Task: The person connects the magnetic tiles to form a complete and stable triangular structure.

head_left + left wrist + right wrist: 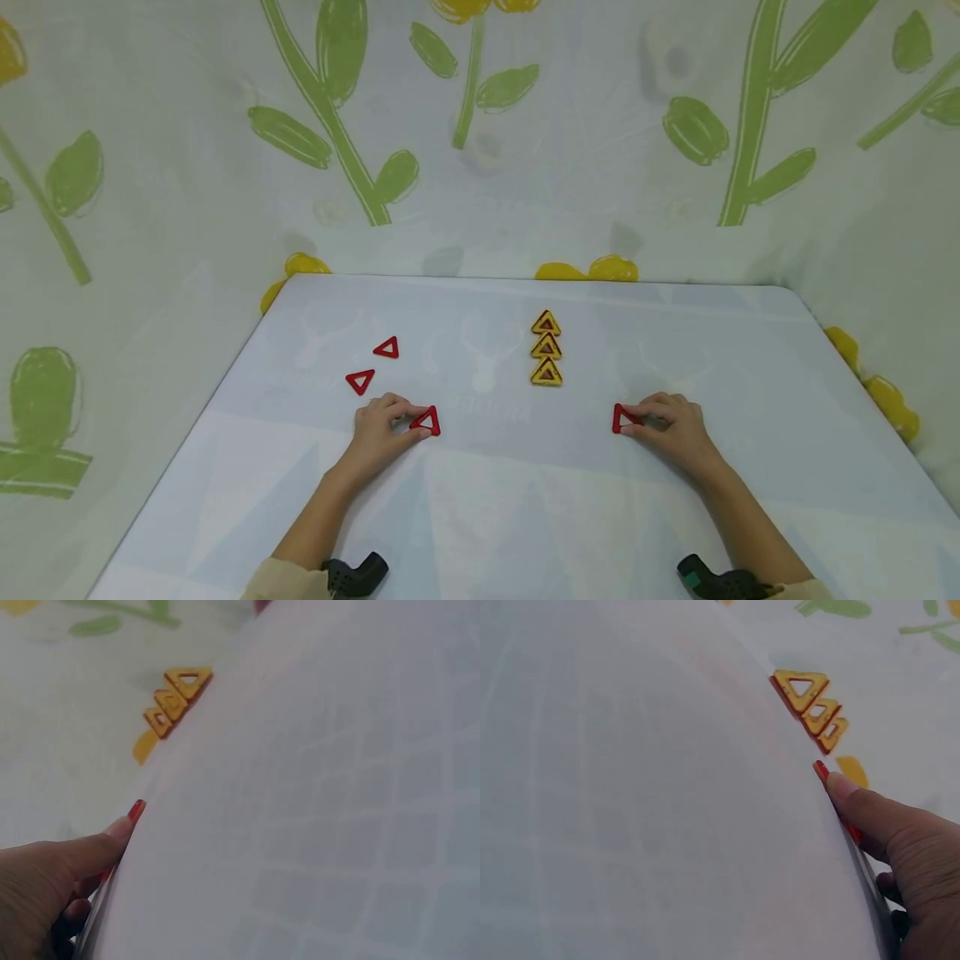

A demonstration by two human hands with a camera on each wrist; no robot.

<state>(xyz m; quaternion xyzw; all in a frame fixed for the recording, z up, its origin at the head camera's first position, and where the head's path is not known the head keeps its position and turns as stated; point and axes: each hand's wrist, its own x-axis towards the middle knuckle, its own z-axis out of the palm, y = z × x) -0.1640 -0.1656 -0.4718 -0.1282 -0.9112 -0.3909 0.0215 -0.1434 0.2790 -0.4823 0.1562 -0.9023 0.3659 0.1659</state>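
Note:
My left hand pinches a small red triangle frame between thumb and fingers, low over the table. On the other side my right hand pinches a second red triangle frame. Between and beyond the hands stands a column of three yellow triangles with red edges, all pointing away from me. The left wrist view shows the held red piece edge-on by the thumb. Likewise, a thin red edge shows at the thumb in the right wrist view.
Two loose red triangle frames, one nearer and one farther, lie beyond the left hand. The white table ends at a patterned cloth wall with green leaves. A dark wrist device sits at the left cuff.

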